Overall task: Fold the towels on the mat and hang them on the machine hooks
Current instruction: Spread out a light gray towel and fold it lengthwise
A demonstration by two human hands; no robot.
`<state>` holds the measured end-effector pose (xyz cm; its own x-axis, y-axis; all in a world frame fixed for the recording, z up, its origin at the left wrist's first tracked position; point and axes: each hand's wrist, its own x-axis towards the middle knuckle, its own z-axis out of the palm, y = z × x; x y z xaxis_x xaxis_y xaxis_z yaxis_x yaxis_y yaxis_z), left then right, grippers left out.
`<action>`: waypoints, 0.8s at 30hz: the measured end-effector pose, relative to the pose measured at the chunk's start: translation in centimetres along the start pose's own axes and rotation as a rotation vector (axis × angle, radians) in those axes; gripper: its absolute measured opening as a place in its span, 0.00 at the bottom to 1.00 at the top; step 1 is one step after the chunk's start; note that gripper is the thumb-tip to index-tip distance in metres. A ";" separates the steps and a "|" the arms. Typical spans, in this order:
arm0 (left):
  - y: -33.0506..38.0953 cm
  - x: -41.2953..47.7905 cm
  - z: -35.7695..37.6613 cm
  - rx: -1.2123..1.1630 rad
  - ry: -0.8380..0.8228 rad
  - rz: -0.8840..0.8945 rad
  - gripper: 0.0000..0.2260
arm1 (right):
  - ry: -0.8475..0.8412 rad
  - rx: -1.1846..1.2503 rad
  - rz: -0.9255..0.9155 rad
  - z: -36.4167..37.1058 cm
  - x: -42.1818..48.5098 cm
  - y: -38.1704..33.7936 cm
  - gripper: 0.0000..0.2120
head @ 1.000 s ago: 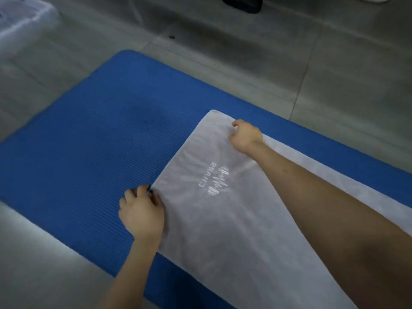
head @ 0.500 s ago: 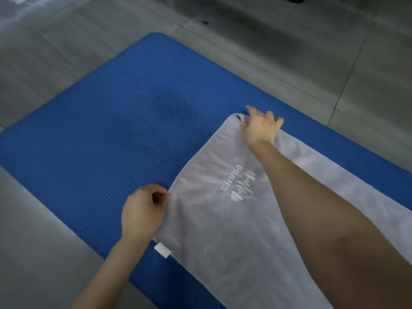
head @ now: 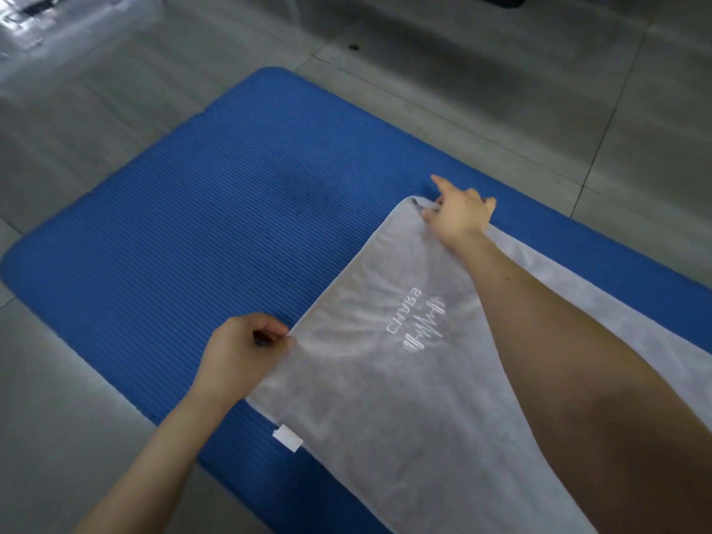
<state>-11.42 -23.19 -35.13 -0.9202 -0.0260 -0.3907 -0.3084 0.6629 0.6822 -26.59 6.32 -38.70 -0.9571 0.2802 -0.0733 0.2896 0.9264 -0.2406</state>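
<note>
White towel [head: 385,379] corners pinched by left hand [head: 242,352], right hand [head: 458,215].

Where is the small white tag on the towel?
In the head view, the tag sticks out from the left edge of the towel onto the mat, just below the left hand pinching that edge.

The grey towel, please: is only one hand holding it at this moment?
No: the left hand pinches an edge of the towel and the right hand grips its far corner, over the blue mat.
</note>
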 end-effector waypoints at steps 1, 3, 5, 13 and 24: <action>0.0 0.1 0.1 -0.015 -0.014 -0.014 0.02 | 0.088 0.037 -0.001 -0.1 -0.1 -0.1 0.17; 0.2 0.1 0.2 -0.080 -0.040 -0.059 0.02 | 0.175 0.135 -0.018 -0.8 -0.6 -0.3 0.11; 0.5 0.0 0.3 -0.174 -0.061 -0.105 0.02 | 0.192 0.152 -0.084 -2.1 -1.5 0.1 0.11; 3.5 -1.4 0.9 -0.280 -0.113 -0.092 0.03 | 0.211 -0.019 -0.196 -9.9 -11.6 7.7 0.08; 14.8 -10.4 7.8 -0.134 -0.304 0.277 0.01 | -0.142 0.577 0.463 -19.1 -30.5 22.9 0.04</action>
<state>-4.56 -7.26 -25.80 -0.8661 0.3739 -0.3318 -0.1067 0.5100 0.8535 9.19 23.80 -23.49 -0.7394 0.5381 -0.4047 0.6541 0.4318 -0.6210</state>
